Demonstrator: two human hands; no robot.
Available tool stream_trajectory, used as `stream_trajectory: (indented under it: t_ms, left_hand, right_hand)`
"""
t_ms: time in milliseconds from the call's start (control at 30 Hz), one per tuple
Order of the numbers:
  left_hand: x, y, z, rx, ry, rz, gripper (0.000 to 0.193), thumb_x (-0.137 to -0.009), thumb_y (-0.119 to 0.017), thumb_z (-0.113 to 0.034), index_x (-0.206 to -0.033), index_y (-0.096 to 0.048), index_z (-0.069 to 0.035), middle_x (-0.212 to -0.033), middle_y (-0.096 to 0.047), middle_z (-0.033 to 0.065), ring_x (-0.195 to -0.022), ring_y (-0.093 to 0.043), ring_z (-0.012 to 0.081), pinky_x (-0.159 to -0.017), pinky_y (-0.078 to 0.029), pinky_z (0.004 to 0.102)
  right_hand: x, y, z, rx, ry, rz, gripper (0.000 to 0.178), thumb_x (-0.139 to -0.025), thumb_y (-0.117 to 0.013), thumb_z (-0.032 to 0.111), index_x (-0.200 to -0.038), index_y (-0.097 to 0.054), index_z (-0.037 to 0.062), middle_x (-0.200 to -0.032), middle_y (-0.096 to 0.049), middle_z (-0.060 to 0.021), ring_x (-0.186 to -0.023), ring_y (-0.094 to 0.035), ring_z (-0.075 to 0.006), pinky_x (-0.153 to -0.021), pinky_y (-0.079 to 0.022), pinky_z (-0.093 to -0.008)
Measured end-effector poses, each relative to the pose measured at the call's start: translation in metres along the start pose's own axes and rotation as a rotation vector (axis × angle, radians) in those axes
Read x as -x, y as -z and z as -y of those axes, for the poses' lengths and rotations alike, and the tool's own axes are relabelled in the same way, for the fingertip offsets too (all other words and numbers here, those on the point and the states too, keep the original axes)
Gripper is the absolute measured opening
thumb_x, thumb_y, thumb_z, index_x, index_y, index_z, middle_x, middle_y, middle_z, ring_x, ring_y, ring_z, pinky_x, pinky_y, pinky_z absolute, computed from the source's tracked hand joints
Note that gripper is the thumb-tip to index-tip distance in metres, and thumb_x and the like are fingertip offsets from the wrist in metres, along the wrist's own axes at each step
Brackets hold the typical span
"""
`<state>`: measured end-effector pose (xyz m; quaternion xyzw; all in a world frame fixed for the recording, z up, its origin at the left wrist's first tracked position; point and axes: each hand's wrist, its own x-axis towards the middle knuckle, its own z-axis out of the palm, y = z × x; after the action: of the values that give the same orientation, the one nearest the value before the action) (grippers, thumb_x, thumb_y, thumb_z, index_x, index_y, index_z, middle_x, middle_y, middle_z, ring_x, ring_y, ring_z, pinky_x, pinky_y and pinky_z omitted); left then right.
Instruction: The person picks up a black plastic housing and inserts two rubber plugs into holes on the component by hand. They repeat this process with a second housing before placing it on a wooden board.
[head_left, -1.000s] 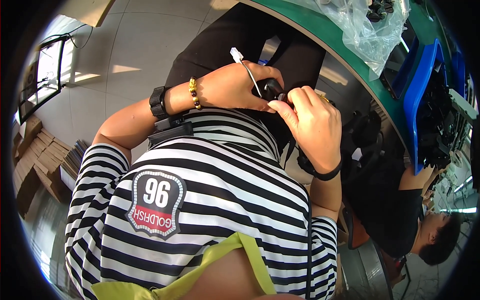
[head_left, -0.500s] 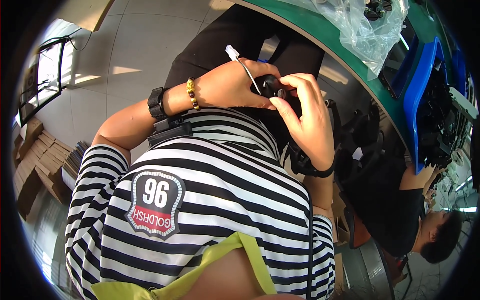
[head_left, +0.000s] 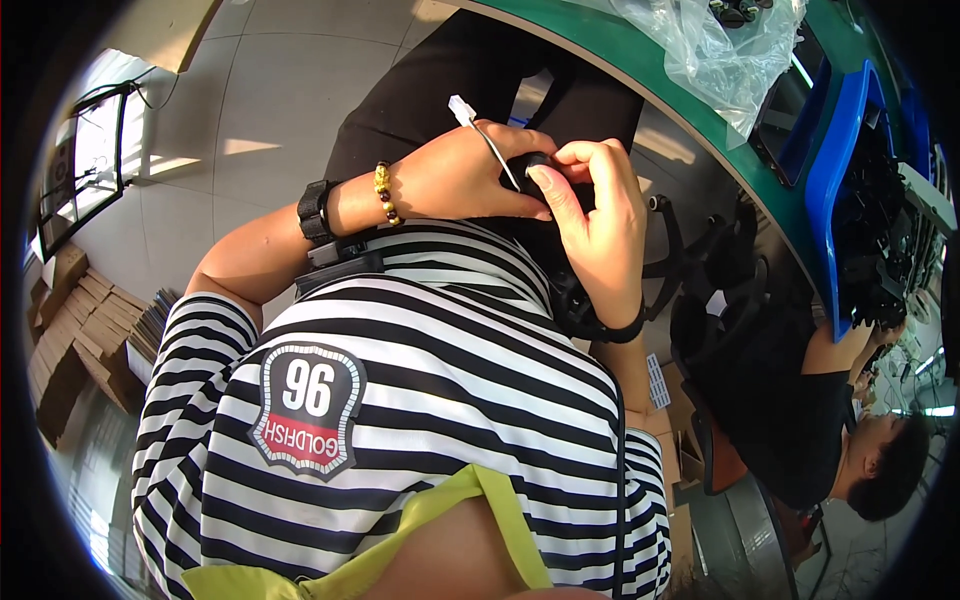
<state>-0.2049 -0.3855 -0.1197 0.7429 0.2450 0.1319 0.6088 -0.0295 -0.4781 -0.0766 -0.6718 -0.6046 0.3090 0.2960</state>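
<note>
My left hand (head_left: 475, 172), with a beaded bracelet and a black strap at the wrist, is closed round a small rounded black part (head_left: 530, 163) above my lap. From the grip a thin grey cable (head_left: 497, 155) runs up over the back of the hand and ends in a white plug (head_left: 461, 110). My right hand (head_left: 598, 215) comes in from the right, its thumb pressed onto the black part and its fingers curled at the far side. Most of the part is hidden by fingers.
A green table (head_left: 640, 75) curves along the upper right, bearing a clear plastic bag (head_left: 715, 60) and a blue tray (head_left: 822, 210) of black parts. A co-worker in black (head_left: 770, 420) sits at right. Flattened cardboard (head_left: 90, 335) is stacked at left.
My right hand has shifted a little left and its thumb has moved up onto the black part, covering more of it. The left hand keeps its grip nearly in place.
</note>
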Motion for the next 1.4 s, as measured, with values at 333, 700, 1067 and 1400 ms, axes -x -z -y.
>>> stream_trajectory:
  t_ms: [333, 700, 1067, 1400]
  left_hand:
    - [0.0, 0.003, -0.006, 0.022, 0.052, 0.036, 0.046, -0.082, -0.084, -0.02, -0.12, -0.068, -0.001, -0.106, -0.074, 0.0129, -0.098, -0.072, 0.0252, -0.089, -0.056, 0.0352]
    - [-0.001, 0.008, -0.013, -0.003, 0.068, 0.071, 0.045, -0.083, -0.083, -0.017, -0.122, -0.067, -0.001, -0.108, -0.074, 0.0135, -0.099, -0.072, 0.0243, -0.089, -0.056, 0.0349]
    - [0.0, 0.013, -0.011, 0.015, 0.026, 0.059, 0.044, -0.083, -0.083, -0.016, -0.121, -0.067, 0.0, -0.109, -0.074, 0.0146, -0.103, -0.072, 0.026, -0.093, -0.055, 0.0349]
    - [-0.001, 0.013, -0.012, 0.005, 0.078, 0.086, 0.044, -0.083, -0.084, -0.017, -0.12, -0.067, 0.0, -0.11, -0.074, 0.0146, -0.101, -0.072, 0.0258, -0.091, -0.055, 0.0351]
  right_hand:
    - [0.003, 0.005, 0.001, -0.035, 0.06, 0.007, 0.028, -0.09, -0.077, 0.011, -0.111, -0.063, -0.0004, -0.101, -0.061, -0.0114, -0.09, -0.066, -0.0228, -0.083, -0.053, -0.033]
    - [0.002, 0.001, -0.001, -0.024, 0.044, -0.023, 0.027, -0.09, -0.077, 0.01, -0.111, -0.063, -0.0004, -0.1, -0.062, -0.0109, -0.089, -0.065, -0.0229, -0.082, -0.053, -0.0336]
    - [0.0, 0.008, 0.003, -0.092, 0.133, -0.003, 0.028, -0.089, -0.078, 0.012, -0.11, -0.063, -0.0002, -0.098, -0.063, -0.0099, -0.087, -0.066, -0.0216, -0.081, -0.053, -0.0331]
    - [-0.001, 0.006, -0.001, -0.072, 0.09, 0.018, 0.03, -0.089, -0.078, 0.01, -0.112, -0.063, -0.001, -0.099, -0.063, -0.0099, -0.089, -0.066, -0.0219, -0.082, -0.053, -0.0331]
